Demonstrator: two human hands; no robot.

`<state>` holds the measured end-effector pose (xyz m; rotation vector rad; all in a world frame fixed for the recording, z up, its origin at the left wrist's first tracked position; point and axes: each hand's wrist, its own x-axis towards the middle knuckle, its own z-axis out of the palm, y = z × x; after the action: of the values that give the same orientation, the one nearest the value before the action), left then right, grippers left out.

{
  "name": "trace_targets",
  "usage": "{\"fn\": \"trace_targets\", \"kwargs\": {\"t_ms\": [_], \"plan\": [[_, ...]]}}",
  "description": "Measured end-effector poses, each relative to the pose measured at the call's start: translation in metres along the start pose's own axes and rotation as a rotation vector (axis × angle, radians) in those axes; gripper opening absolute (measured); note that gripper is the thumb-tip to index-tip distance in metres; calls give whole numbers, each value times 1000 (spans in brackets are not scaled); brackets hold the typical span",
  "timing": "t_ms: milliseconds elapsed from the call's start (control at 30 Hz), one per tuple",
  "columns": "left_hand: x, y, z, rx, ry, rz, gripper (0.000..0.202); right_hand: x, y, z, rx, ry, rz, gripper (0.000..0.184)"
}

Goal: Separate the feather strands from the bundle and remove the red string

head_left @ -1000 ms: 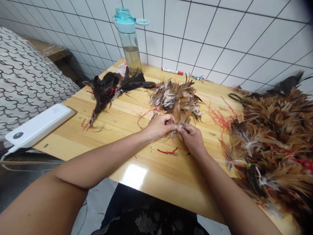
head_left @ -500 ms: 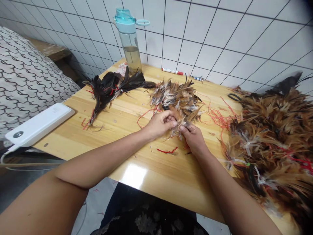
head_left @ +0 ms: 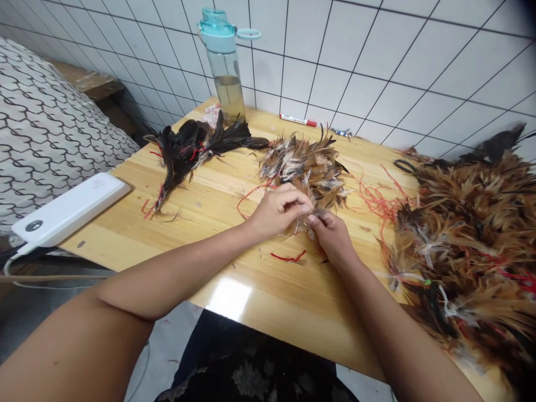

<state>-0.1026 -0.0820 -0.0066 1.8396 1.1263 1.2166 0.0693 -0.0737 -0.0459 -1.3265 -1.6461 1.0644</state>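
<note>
Near the middle of the table my left hand (head_left: 281,209) and my right hand (head_left: 333,234) meet, thumbs and forefingers pinched close together. Feathers (head_left: 310,229) show at the right fingertips, pale and brownish, partly covered by the fingers. What the left fingertips pinch is too small and hidden to make out. Just beyond the hands lies a pile of brown and whitish feathers (head_left: 304,162). A short red string (head_left: 288,257) rests on the wood in front of them.
Black feather bundles (head_left: 188,145) tied with red lie left of the pile. A water bottle (head_left: 229,84), a red marker (head_left: 298,120) and a white power bank (head_left: 75,206) are around the table (head_left: 201,240). Red strings (head_left: 379,198) lie beside a large brown feather heap (head_left: 473,223) at right.
My left hand has shifted over to the right hand, and its fingers now cover more of the feathers. The right hand has stayed almost in place. The view has shifted slightly.
</note>
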Motion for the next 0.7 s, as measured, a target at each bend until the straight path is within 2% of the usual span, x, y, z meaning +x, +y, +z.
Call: {"fn": "trace_targets", "kwargs": {"t_ms": [133,200,267,400,533,700], "plan": [[3,2,-9,-300,139,-178,15,-2,-3,-1,113,8,84,25],[4,1,-13,-346,201,-203,18,-2,-5,-2,162,15,114,26],[3,1,-14,-279,232,-172,17,-2,-6,-3,192,20,137,27],[1,2,-13,19,251,-23,10,-3,-9,-3,224,14,167,30],[1,-1,-5,191,202,131,12,-2,-11,-1,241,1,148,33],[-2,-4,3,197,37,212,14,-2,-11,-3,218,-13,131,37]]}}
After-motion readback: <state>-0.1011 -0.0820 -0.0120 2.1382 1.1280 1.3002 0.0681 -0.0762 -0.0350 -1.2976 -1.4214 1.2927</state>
